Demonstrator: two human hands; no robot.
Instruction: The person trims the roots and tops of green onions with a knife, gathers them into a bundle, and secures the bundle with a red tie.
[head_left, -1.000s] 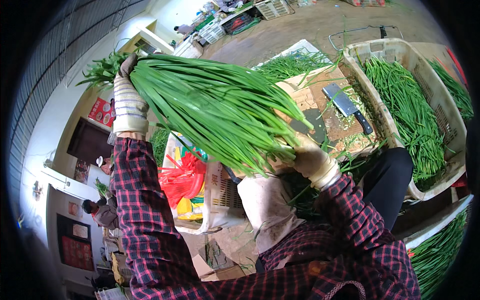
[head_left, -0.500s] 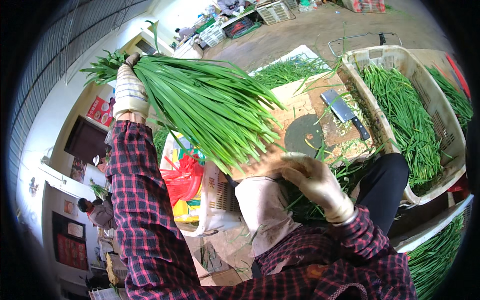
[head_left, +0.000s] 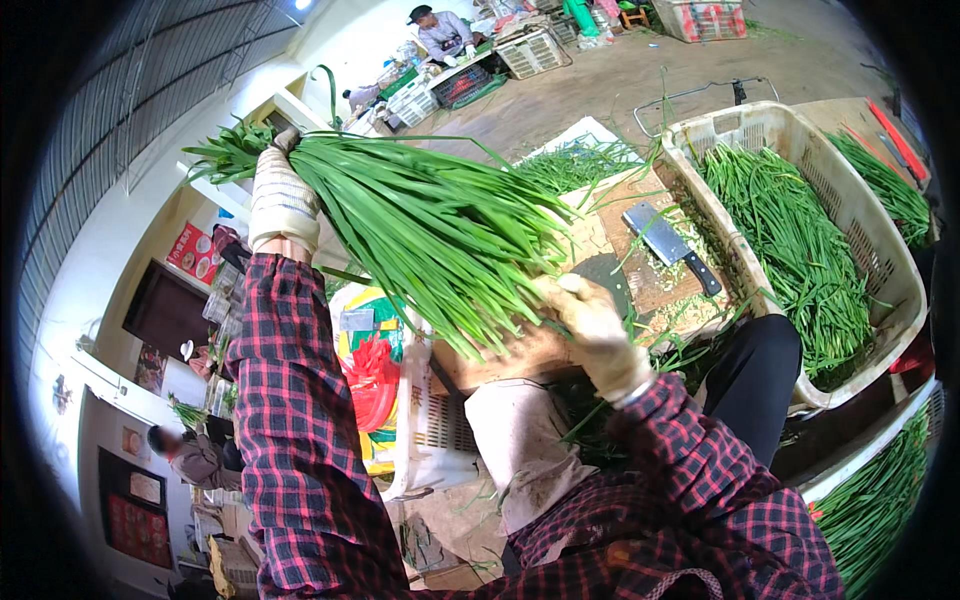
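My left hand [head_left: 281,200], in a pale glove, is raised and grips the tip end of a thick bunch of long green leaves [head_left: 420,225]. The bunch slants down to the right. Its cut ends reach my gloved right hand [head_left: 590,330], which is cupped against them over the wooden chopping board [head_left: 640,275]. A cleaver [head_left: 668,245] with a black handle lies flat on the board, apart from both hands.
A pale plastic crate [head_left: 860,215] to the right holds more green leaves. More leaves lie at the far right [head_left: 890,185] and lower right [head_left: 875,500]. A white basket [head_left: 430,430] and a red bag [head_left: 372,385] stand below the board. People work in the distance.
My right hand let go of the bunch's underside, dropped lower, then came back up to its cut ends. My left hand kept its grip, and the bunch shifted slightly.
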